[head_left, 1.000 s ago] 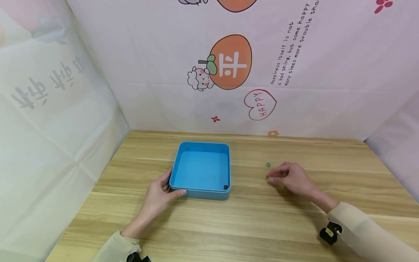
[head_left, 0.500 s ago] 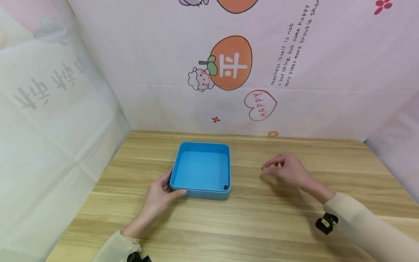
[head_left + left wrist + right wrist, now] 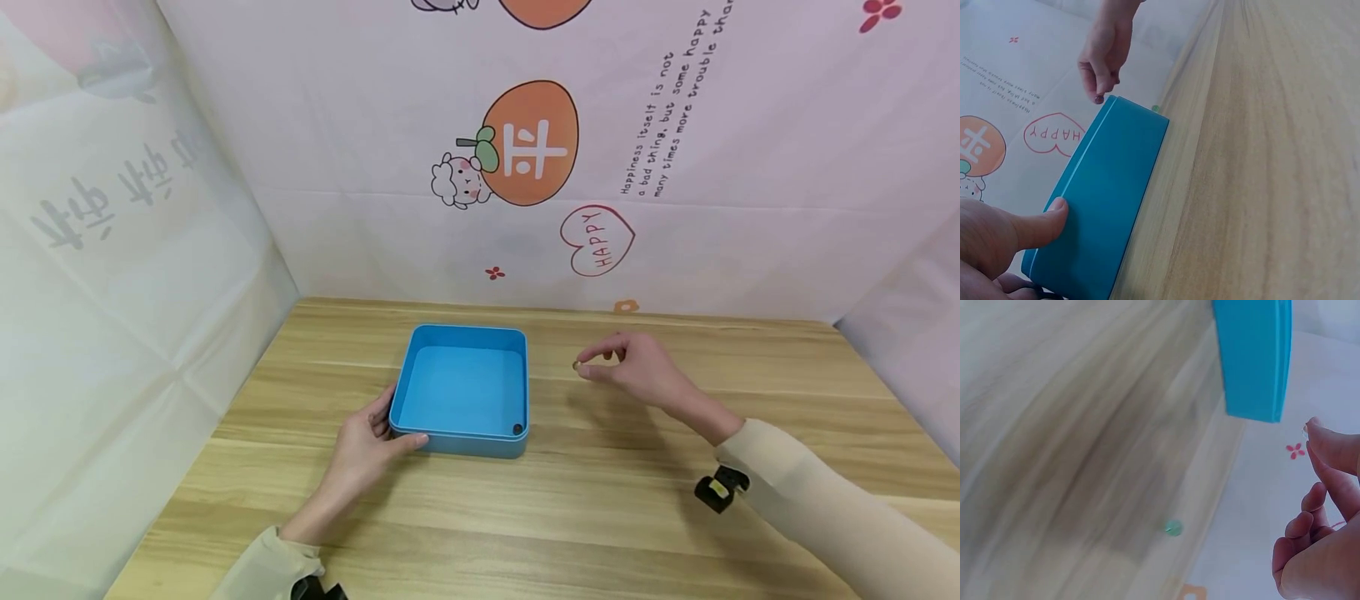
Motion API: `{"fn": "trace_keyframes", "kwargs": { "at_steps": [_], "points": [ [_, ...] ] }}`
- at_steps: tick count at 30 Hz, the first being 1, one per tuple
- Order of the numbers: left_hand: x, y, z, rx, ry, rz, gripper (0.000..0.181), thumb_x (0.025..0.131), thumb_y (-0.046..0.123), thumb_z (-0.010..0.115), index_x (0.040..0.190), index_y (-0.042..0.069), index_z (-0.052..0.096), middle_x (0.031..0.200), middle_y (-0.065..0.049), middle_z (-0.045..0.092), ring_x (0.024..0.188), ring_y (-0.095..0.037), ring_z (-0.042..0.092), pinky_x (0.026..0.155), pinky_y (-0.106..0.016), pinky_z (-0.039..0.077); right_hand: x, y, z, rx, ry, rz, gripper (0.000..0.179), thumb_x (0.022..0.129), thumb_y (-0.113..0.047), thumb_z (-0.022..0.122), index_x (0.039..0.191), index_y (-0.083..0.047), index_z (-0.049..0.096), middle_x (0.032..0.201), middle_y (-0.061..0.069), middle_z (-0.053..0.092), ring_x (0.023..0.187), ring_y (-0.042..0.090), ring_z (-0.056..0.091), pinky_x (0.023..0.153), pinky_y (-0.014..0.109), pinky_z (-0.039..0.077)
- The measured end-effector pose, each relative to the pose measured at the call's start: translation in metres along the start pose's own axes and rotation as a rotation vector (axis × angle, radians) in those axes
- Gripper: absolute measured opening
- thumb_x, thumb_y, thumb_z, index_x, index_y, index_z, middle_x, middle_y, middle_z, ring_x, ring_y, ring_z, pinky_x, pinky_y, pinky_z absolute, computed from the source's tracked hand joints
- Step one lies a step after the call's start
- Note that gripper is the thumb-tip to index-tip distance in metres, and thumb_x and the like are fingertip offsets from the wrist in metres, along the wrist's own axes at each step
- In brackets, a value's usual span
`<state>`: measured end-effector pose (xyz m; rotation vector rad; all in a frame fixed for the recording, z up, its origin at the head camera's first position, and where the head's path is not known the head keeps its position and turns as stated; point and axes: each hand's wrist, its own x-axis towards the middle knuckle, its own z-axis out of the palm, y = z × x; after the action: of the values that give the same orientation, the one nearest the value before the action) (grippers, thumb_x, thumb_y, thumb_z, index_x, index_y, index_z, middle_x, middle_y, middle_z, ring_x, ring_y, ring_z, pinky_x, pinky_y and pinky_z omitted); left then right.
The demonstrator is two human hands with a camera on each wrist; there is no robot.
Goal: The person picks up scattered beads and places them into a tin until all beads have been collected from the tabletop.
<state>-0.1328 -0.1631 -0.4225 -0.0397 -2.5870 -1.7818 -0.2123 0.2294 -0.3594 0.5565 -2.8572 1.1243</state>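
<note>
My left hand holds the near left corner of a square blue box, its thumb over the front rim and its other fingers along the left side. Inside, a dark marble lies in the near right corner. To the right of the box, my right hand pinches a small amber marble between thumb and fingertips, raised over the table. In the right wrist view, a green glass marble lies on the wood; the right hand hides it in the head view.
The wooden table ends at a printed white cloth hanging behind it. More cloth hangs at the left and right sides. The box's right wall rises between the marbles outside and its interior.
My right hand has lifted the amber marble off the table and carried it left and away from me, nearer the box. The left hand and box have stayed put.
</note>
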Motion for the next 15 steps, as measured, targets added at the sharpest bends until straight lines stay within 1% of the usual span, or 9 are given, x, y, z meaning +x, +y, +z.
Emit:
{"fn": "trace_keyframes", "kwargs": {
  "at_steps": [5,12,15],
  "points": [
    [-0.001,0.001,0.000,-0.002,0.001,-0.002,0.093,0.087,0.008,0.089,0.161,-0.007,0.034,0.162,-0.027,0.037,0.143,-0.039,0.046,0.112,-0.048,0.045,0.010,-0.015,0.005,-0.007,-0.008,-0.023,0.011,0.093,-0.021,0.084,0.103,-0.016,0.086,0.091,0.002,0.065,0.086,0.025,0.050,0.066,0.036,0.039],
    [-0.001,0.001,0.000,0.005,-0.003,-0.005,0.093,0.087,0.009,0.089,0.161,-0.006,0.033,0.162,-0.026,0.037,0.143,-0.039,0.045,0.112,-0.048,0.044,0.024,-0.036,0.015,0.028,-0.012,-0.049,0.010,0.093,-0.018,0.085,0.101,-0.014,0.086,0.100,0.001,0.072,0.085,0.025,0.050,0.071,0.037,0.040],
    [-0.001,0.001,0.000,0.005,-0.002,-0.004,0.093,0.087,0.009,0.089,0.161,-0.006,0.033,0.162,-0.026,0.037,0.143,-0.039,0.045,0.112,-0.048,0.044,0.029,-0.045,0.018,0.043,-0.010,-0.064,0.011,0.092,-0.019,0.085,0.102,-0.013,0.086,0.097,0.002,0.070,0.082,0.026,0.049,0.070,0.037,0.039]
  ]
}}
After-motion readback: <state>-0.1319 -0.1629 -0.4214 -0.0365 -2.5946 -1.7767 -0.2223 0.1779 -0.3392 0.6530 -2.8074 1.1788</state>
